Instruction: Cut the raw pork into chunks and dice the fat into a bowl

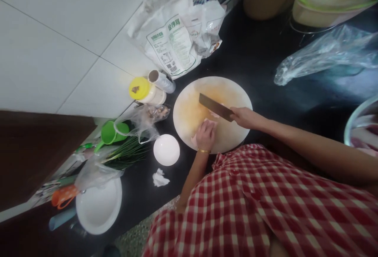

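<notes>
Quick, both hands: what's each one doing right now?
Left hand: curled, pressing the pale meat on the cutting board.
Right hand: closed on the cleaver.

I'm in a red-and-white checked apron (265, 206), arms bare, thin gold bangle (203, 151) on my left wrist.

The left hand (206, 134) covered most of the pale food (214, 114) on the round cutting board (189, 111) — what it was could not be told. The knife (215, 107) handle sat hidden inside the right hand (245, 117). The bowl (358, 119) at the right edge was cut off — its contents blurred.
</notes>
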Motion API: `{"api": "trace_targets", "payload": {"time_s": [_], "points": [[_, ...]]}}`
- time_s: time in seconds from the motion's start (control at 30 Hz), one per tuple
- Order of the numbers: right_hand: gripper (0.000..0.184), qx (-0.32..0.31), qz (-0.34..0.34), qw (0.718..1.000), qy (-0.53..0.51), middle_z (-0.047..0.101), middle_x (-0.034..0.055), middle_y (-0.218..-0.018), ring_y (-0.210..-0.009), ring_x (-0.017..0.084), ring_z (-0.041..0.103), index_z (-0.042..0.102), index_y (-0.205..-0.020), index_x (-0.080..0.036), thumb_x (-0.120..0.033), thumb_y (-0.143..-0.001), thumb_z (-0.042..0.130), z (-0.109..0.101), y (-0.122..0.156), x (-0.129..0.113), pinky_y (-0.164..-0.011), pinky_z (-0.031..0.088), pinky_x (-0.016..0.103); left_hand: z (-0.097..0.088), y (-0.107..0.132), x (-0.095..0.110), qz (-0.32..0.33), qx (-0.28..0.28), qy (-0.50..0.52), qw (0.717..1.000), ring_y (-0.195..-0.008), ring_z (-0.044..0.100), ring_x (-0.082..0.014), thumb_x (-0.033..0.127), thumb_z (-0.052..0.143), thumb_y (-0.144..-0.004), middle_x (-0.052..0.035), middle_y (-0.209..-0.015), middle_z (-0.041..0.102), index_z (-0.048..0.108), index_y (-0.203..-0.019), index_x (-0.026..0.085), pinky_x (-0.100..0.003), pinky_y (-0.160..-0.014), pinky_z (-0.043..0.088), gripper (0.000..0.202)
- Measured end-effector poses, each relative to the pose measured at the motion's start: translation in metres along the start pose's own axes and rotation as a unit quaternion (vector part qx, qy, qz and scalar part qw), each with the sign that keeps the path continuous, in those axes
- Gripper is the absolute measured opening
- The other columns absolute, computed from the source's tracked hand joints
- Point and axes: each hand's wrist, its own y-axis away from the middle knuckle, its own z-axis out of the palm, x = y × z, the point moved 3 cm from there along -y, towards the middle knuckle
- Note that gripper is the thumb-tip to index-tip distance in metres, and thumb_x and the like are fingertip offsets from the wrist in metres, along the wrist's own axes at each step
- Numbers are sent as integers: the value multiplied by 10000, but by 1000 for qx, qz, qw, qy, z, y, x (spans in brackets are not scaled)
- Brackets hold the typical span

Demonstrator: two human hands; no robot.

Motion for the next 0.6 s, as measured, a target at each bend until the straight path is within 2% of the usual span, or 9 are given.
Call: {"api": "trace_targets", "payload": {"time_s": [0.1, 0.17, 0.33, 0.47, 0.6], "points": [[488, 18, 18, 1000, -1, 522, 42, -980, -705, -57, 365, 450, -1116, -129, -438, -853, 178, -18, 10, 0, -663, 167, 81, -1, 2, 0, -13, -8, -5, 1000, -1142, 467, -212, 226, 445, -879, -96, -1206, 537, 625, -1068, 168, -405, -962, 424, 267], [510, 16, 30, 999, 20, 526, 51, -968, -687, -54, 354, 438, -1140, -124, -444, -857, 161, -21, 15, -3, -670, 164, 80, -4, 3, 0, -10, -8, -11, 1000, -1161, 455, -219, 228, 446, -876, -101, -1223, 528, 624, -1068, 163, -409, -965, 422, 270], [497, -12, 12, 997, 73, 527, 53, -935, -636, -61, 315, 405, -1184, -155, -401, -860, 119, 0, 28, -7, -683, 167, 75, -12, 4, -2, 19, -6, -28, 999, -1132, 461, -229, 237, 492, -851, -91, -1152, 573, 628, -1050, 165, -391, -948, 425, 251], [446, -25, -5, 995, 94, 514, 34, -942, -621, -76, 291, 401, -1148, -190, -351, -858, 102, 18, 40, -9, -670, 166, 70, -7, 3, -6, 12, -22, -26, 999, -1058, 494, -202, 249, 483, -862, -82, -1118, 584, 621, -1050, 167, -360, -919, 435, 246], [403, -39, -28, 991, 126, 500, 34, -974, -638, -89, 313, 385, -1146, -174, -238, -833, 140, 23, 56, -14, -655, 170, 61, -2, 2, -6, 16, -17, -38, 999, -1018, 505, -207, 250, 490, -861, -88, -1100, 586, 622, -1025, 158, -354, -884, 439, 230]]}}
